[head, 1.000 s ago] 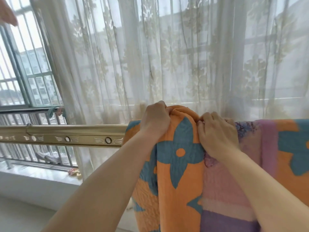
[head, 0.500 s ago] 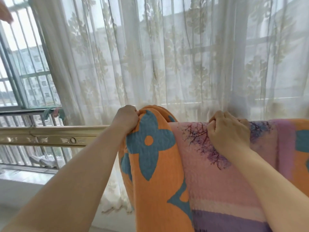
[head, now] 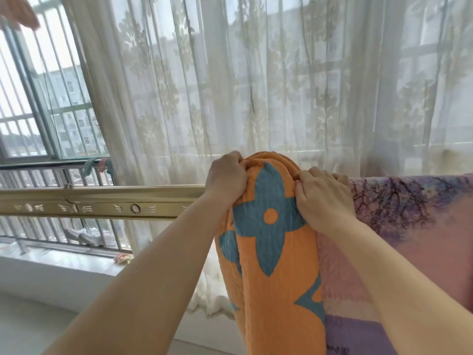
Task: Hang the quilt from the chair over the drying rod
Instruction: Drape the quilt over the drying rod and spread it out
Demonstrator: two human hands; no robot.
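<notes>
Head: left hand [head: 226, 176], right hand [head: 323, 198] grip quilt [head: 276, 265] edge.

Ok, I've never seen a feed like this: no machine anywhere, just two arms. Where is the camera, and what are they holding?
There is no machine. The camera sits on a person's head, looking forward and down, so the two bare arms are theirs. The left hand and the right hand each grip a bunched fold of the orange, blue and pink quilt, which is draped over the gold drying rod. The rod's left part is bare. Behind it are a lace curtain and a barred window.
</notes>
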